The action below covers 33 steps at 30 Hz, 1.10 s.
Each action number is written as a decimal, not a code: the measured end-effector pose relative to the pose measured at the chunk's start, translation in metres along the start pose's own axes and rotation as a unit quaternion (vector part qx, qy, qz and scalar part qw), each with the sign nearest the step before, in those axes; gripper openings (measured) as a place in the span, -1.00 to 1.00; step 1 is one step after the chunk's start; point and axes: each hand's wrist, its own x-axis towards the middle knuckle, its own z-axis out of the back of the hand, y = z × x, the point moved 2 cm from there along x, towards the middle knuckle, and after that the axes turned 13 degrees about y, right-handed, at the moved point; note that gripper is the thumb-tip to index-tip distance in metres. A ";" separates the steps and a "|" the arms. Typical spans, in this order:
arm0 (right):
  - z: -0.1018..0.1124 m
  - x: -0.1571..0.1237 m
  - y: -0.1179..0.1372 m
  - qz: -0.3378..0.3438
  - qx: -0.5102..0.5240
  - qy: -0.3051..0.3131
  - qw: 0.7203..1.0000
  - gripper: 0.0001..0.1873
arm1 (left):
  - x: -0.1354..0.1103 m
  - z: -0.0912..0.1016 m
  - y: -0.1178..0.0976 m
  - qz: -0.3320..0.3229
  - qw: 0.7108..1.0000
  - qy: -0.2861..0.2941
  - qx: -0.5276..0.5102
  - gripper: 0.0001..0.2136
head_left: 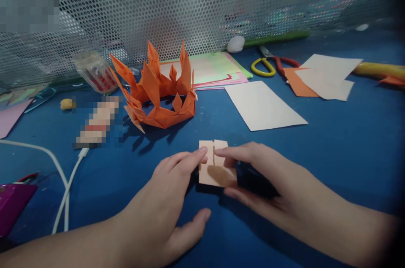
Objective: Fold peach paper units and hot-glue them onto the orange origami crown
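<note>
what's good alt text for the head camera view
A person's left hand and right hand touch a small folded peach paper on a blue surface. Beyond it are an orange folded-paper crown, a white sheet and scissors with red and yellow handles.

The folded square (pixel 209 175) and crown (pixel 150 85) are matt paper.

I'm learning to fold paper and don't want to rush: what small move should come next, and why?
I'd probably press the folded peach paper flatter along its slit: the left hand has a fingertip on the left flap, the right hand one at the right flap, and a dark line shows between the flaps.
</note>
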 end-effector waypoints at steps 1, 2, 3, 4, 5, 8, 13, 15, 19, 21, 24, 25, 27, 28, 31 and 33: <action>0.000 0.001 -0.002 -0.003 0.004 -0.001 1.000 -0.65 | 0.000 0.000 0.000 -0.002 1.000 0.004 -0.004 -0.26; 0.000 0.002 -0.004 0.001 0.004 0.001 1.000 -0.65 | 0.000 -0.001 0.000 -0.001 1.000 0.007 -0.010 -0.24; 0.001 0.002 -0.007 0.009 -0.002 -0.001 1.000 -0.67 | 0.000 -0.001 0.000 0.001 1.000 0.007 -0.013 -0.23; 0.002 0.002 -0.010 0.021 -0.010 -0.005 1.000 -0.69 | 0.000 -0.002 -0.001 0.003 1.000 0.006 -0.011 -0.24; 0.004 0.001 -0.013 0.033 -0.020 -0.010 0.999 -0.71 | 0.000 -0.003 -0.001 0.006 1.000 0.007 -0.001 -0.27; 0.009 -0.002 -0.022 0.049 -0.065 -0.026 0.996 -0.70 | 0.000 -0.005 -0.004 0.005 0.999 0.015 0.051 -0.40; 0.019 -0.002 -0.023 0.049 -0.166 -0.041 0.984 -0.75 | 0.001 -0.005 -0.008 -0.011 0.994 0.014 0.112 -0.38; 0.021 -0.001 -0.019 0.050 -0.157 -0.044 0.985 -0.79 | 0.002 -0.005 -0.008 -0.014 0.994 0.008 0.109 -0.39; 0.017 0.000 -0.016 0.018 -0.129 -0.041 0.991 -0.81 | 0.003 -0.006 -0.008 -0.013 0.997 0.023 0.073 -0.41; 0.013 0.000 -0.018 -0.002 -0.125 -0.042 0.991 -0.82 | 0.003 -0.006 -0.009 -0.019 0.997 0.027 0.076 -0.43; 0.010 0.000 -0.022 -0.014 -0.118 -0.049 0.992 -0.87 | 0.001 -0.006 -0.010 -0.039 0.994 0.026 0.103 -0.49; 0.010 0.000 -0.022 -0.012 -0.119 -0.051 0.992 -0.88 | 0.000 -0.006 -0.011 -0.055 0.991 0.019 0.118 -0.52; 0.011 0.000 -0.021 0.004 -0.129 -0.047 0.991 -0.88 | -0.001 -0.005 -0.013 -0.088 0.985 -0.014 0.151 -0.59; 0.012 0.000 -0.020 0.017 -0.135 -0.043 0.990 -0.88 | -0.002 -0.004 -0.014 -0.097 0.981 -0.037 0.164 -0.61; 0.014 -0.002 -0.016 0.044 -0.121 -0.028 0.991 -0.84 | 0.000 -0.002 -0.012 -0.076 0.979 -0.089 0.169 -0.52; 0.013 -0.004 -0.015 0.046 -0.096 -0.012 0.994 -0.84 | 0.002 -0.002 -0.010 -0.066 0.984 -0.075 0.147 -0.47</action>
